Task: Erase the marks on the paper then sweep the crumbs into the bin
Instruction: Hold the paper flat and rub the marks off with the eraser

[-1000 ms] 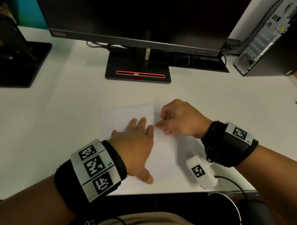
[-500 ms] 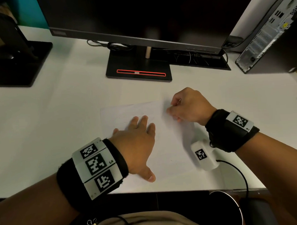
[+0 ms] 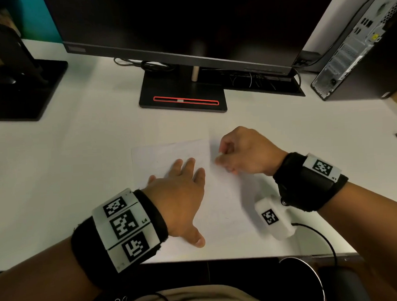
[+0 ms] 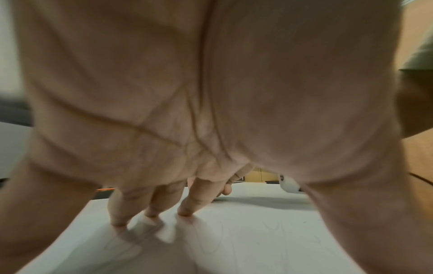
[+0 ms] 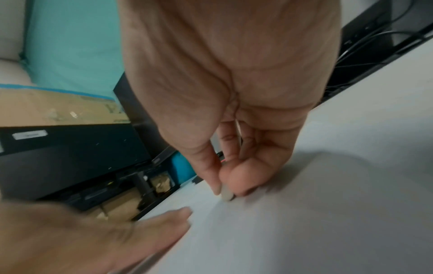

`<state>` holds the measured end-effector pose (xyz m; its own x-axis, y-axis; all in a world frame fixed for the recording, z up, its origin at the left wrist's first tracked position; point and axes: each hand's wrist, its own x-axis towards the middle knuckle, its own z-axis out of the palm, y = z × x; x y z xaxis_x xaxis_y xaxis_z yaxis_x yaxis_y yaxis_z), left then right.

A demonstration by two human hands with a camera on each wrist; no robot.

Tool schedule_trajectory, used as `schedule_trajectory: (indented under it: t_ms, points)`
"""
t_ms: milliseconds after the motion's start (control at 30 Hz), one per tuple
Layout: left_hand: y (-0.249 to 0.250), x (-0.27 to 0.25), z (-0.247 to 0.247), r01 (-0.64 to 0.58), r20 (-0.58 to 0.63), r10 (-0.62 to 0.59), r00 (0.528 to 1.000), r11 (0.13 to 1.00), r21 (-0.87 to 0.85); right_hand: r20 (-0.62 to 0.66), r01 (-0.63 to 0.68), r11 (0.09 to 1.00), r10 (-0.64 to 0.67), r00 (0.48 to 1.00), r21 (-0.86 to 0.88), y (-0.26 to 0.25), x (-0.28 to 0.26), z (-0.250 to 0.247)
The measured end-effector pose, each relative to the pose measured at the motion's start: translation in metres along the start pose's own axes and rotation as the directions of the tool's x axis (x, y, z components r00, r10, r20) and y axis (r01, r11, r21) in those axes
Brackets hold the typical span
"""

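A white sheet of paper (image 3: 161,156) with faint pencil marks lies on the white desk (image 3: 79,144). My left hand (image 3: 183,185) rests flat on the paper, fingers straight and pressing down; the left wrist view shows its fingertips (image 4: 185,213) on the sheet (image 4: 257,241). My right hand (image 3: 238,153) pinches a small white eraser (image 5: 226,194) between thumb and fingers, its tip against the paper (image 5: 304,222) just right of my left hand (image 5: 93,231). In the head view the eraser is almost hidden by the fingers. No crumbs can be made out.
A monitor on a black stand (image 3: 184,98) sits behind the paper. A second stand (image 3: 19,90) is at far left and a computer tower (image 3: 359,52) at far right. A round metal bin rim (image 3: 312,277) shows below the desk's front edge, right of centre.
My right hand went away from me along the paper with the eraser, then came back toward me and left, close to my left fingers. My left hand stayed pressed on the sheet.
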<state>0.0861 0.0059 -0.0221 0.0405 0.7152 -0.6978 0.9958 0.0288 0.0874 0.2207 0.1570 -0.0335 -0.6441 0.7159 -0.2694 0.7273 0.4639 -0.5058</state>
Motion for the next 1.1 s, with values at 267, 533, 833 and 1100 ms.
schedule_trajectory:
  t_ms: [267, 533, 833, 1100]
  points:
    - [0.001, -0.001, -0.001, -0.004, 0.003, 0.004, 1.000, 1.000, -0.005, -0.062, 0.007, 1.000, -0.008, 0.998, -0.012, -0.005, 0.010, 0.000]
    - [-0.001, 0.000, 0.002, -0.014, -0.031, 0.014, 0.999, 1.000, -0.006, -0.094, -0.040, 0.996, 0.047, 0.994, 0.073, 0.004, 0.020, -0.003]
    - [-0.044, 0.000, -0.005, 0.011, -0.120, -0.016, 0.993, 0.999, -0.043, 0.013, -0.084, 0.964, 0.083, 0.996, 0.251, 0.014, 0.022, -0.005]
    - [-0.043, 0.004, -0.008, 0.036, -0.104, -0.039, 0.994, 0.999, -0.028, -0.050, -0.060, 0.991, 0.066, 0.997, 0.124, 0.004, 0.021, -0.003]
